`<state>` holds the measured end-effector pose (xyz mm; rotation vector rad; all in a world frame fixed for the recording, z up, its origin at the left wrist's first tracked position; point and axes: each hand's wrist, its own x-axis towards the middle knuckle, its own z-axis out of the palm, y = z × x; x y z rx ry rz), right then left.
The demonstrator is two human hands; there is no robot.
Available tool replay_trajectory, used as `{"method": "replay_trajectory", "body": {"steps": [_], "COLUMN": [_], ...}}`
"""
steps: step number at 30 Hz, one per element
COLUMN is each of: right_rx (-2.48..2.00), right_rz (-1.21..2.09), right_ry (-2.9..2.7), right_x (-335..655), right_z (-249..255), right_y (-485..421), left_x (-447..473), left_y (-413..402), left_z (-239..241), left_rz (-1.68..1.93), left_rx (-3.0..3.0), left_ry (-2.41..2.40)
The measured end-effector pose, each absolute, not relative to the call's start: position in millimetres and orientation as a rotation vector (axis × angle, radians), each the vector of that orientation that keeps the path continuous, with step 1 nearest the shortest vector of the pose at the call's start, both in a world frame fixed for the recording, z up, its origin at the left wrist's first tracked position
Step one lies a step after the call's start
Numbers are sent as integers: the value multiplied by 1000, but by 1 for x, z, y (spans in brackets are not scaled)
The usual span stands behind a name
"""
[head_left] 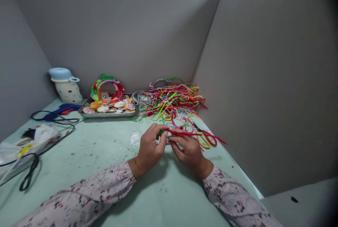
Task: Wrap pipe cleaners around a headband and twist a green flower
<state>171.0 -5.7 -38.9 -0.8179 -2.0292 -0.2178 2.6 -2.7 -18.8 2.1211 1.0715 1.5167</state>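
Note:
A red pipe cleaner point(185, 133) runs between my two hands above the table. My left hand point(152, 146) is closed, pinching its left end between thumb and forefinger, where a bit of green fuzzy material point(160, 133) shows. The fingers of my right hand point(188, 149) are curled in below and around the red strand; its ends stick out to the right. Just beyond my right hand lie scissors point(208, 138) with red and yellow handles, partly covered. A whitish shell-like piece point(135, 138) rests left of my left hand.
A metal tray point(111, 115) of seashells bears pipe-cleaner rings point(107, 89). A tangled heap of coloured pipe cleaners point(176, 100) stands beside it. At left are a bottle point(69, 91), a blue glue-gun-like tool point(56, 112), black cable point(31, 170) and plastic bag point(46, 135). Grey panels point(132, 26) enclose the table.

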Motion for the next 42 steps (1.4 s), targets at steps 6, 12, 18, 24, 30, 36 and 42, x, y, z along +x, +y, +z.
{"method": "replay_trajectory", "body": {"steps": [6,12,18,24,30,36,42], "right_rx": [-934,-858,-850,-832,-825,-806,-810], "right_rz": [-340,-263,-327,-255,-242,-255,-258], "right_ry": [-1890,-1787,-1760,-1888,-1950,-1946,-1942], "right_x": [170,172,175,177,180,181,182], "right_z": [-45,-42,-33,-32,-28,-26,-24], "right_y": [-3,-8,-9,-7,-7,-6,-6], "left_x": [3,5,6,3,1,0,0], "left_y": [-5,-6,-6,-6,-3,-1,-3], "left_z": [-18,-18,-19,-23,-26,-26,-23], "left_rz": [1511,1486,1436,1458,1451,1444,1441], "left_rx": [2120,2109,2172,2293,2366,2335,2357], "left_ry": [1060,1066,1074,1010,998,1019,1033]}}
